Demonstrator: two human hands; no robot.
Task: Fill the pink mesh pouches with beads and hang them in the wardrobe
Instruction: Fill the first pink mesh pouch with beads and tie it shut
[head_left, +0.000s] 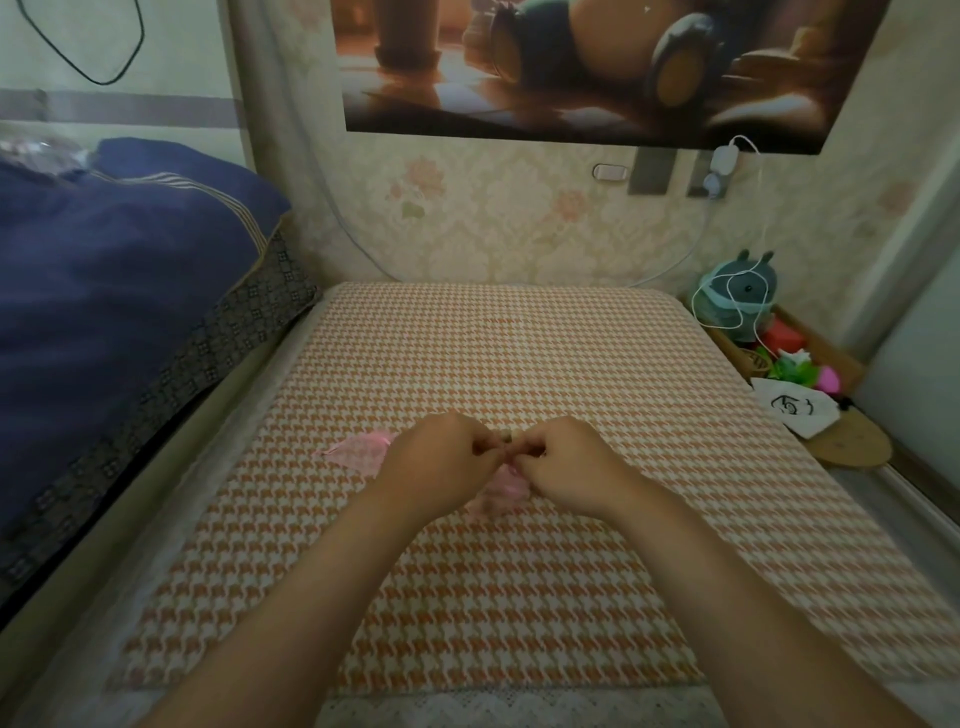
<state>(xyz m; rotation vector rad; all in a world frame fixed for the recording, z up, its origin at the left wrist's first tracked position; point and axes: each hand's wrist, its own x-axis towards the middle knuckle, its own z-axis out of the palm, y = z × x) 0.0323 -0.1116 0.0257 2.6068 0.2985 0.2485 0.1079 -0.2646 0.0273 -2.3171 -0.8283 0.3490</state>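
My left hand (441, 457) and my right hand (563, 462) meet over the middle of the orange houndstooth mat (519, 353). Both pinch the top of a pink mesh pouch (501, 486), which hangs between and below the fingers. A second pink mesh pouch (356, 449) lies flat on the mat just left of my left hand, partly hidden by it. No beads show; the contents of the held pouch are hidden by my fingers.
A dark blue quilt (130, 270) is piled on the bed at left. At right a wooden tray (810, 343) holds a grey plush toy (737, 291), small coloured items and a white drawstring bag (789, 410). A charger cable (748, 218) hangs from the wall.
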